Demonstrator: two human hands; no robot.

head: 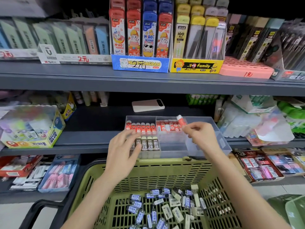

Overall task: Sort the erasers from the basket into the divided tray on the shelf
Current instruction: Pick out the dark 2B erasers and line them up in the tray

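Observation:
A clear divided tray (206, 120) sits on the middle shelf. Its back left section holds a row of red erasers (141, 126); the back middle section holds red-and-white erasers (166, 125); the front left section holds brown 2B erasers (149, 145). My right hand (200, 134) pinches a red-and-white eraser (180, 120) at its fingertips, tilted over the right end of the back middle row. My left hand (123, 152) lies with fingers spread and straight over the left end of the 2B row. A green basket (158, 172) below holds several blue-labelled and white erasers (166, 207).
A pale phone (147, 105) lies on the shelf behind the tray. A glue box (31, 128) stands at left, plastic-wrapped packs (250, 119) at right. The upper shelf carries pencil-lead displays (140, 38). Eraser boxes (262, 164) fill the lower shelf.

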